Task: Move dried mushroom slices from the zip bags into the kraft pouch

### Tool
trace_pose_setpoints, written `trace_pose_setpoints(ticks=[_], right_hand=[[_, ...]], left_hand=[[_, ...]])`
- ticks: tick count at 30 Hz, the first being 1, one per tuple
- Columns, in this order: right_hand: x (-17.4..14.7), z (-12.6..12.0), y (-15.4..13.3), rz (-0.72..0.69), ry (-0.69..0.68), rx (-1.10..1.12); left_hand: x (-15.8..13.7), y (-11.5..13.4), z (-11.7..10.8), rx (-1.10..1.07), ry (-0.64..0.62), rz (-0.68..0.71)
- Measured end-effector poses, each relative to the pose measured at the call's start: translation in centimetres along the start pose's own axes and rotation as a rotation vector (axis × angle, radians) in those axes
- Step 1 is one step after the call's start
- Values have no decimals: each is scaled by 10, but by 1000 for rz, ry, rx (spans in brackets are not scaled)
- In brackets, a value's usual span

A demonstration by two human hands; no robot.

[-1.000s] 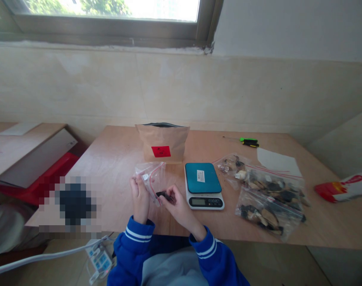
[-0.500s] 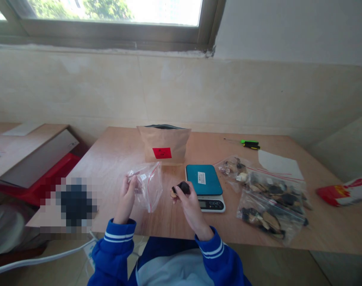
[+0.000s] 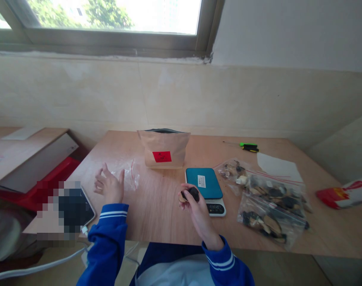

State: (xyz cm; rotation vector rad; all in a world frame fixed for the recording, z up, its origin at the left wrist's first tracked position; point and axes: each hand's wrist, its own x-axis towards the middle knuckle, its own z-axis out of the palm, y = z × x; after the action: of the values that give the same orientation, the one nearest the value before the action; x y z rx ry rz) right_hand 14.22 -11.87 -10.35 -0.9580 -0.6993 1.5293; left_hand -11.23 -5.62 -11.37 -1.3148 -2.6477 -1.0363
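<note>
The right hand (image 3: 195, 206) has its fingers closed on a small dark piece (image 3: 190, 194), possibly dried food, held just above the near-left corner of the teal scale (image 3: 204, 182), which lies up and to its right. The left hand (image 3: 109, 186), fingers spread and holding nothing, hovers beside an empty clear bag (image 3: 127, 176) flat on the worktop (image 3: 157, 206). Bare wood separates the hands.

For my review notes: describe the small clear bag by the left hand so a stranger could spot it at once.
On the wooden table, look left of the upright brown paper pouch. The small zip bag lies flat just beyond the left hand. Unlike the filled bags right of the scale, it looks empty, with a red seal line.
</note>
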Motion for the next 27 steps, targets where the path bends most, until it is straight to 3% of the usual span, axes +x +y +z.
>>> trace_pose_setpoints(ticks=[3, 8, 13, 16, 21, 24, 27], right_hand=[[-1, 0, -4, -25, 1, 19], [-6, 0, -16, -34, 7, 20], [-11, -1, -24, -1, 51, 37], [-12, -2, -28, 16, 61, 73], [-13, -2, -51, 10, 22, 77], [-12, 0, -75, -52, -21, 39], [-5, 9, -100, -120, -89, -18]], left_hand=[[-9, -4, 7, 127, -120, 199], [-7, -15, 29, 304, -507, 229], [9, -12, 35, 350, -622, 306], [14, -8, 30, 309, -522, 378], [22, 11, 10, -4, -283, 385], [24, 34, -12, -108, -186, 450], [19, 69, -32, -330, -25, 616]])
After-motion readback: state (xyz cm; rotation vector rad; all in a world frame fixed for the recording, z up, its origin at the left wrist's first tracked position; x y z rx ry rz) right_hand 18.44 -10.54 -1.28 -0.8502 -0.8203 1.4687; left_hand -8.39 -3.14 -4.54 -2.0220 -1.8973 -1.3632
